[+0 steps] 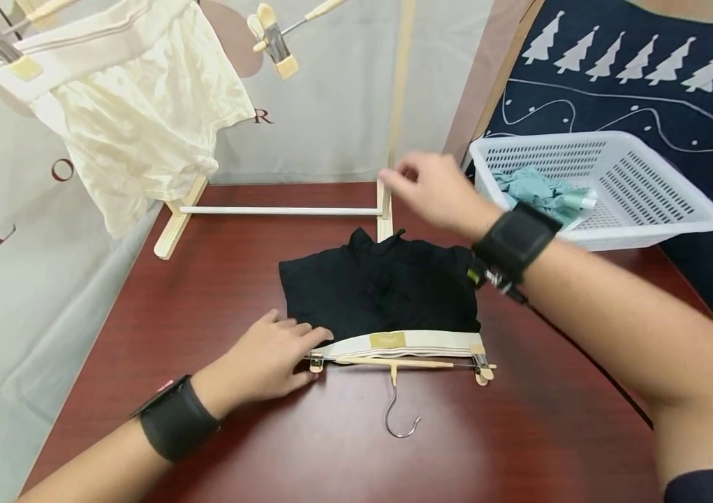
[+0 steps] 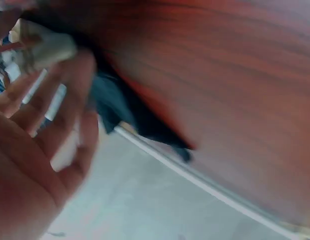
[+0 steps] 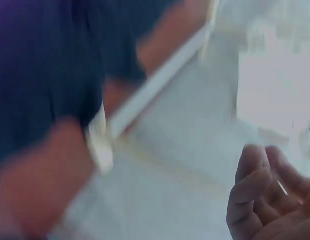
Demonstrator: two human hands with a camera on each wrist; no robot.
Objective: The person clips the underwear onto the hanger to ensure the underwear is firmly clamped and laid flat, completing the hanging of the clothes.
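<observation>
Black shorts clipped to a wooden hanger lie flat on the tabletop, one hand on them, the other in the air.

The left hand [image 1: 271, 356] rests with fingers spread on the left end of the hanger [image 1: 401, 363] and the pale waistband of the black shorts [image 1: 381, 290], mid-tabletop [image 1: 205, 293]. The right hand [image 1: 434, 190] hovers loosely curled, holding nothing, near the drying rack [image 1: 281, 209]. I judge the fabric soft, light and limp, so the stiff hanger bar or its metal hook [image 1: 400, 416] gives the surest hold. A white basket [image 1: 645, 202] with teal cloth stands to the right.
</observation>
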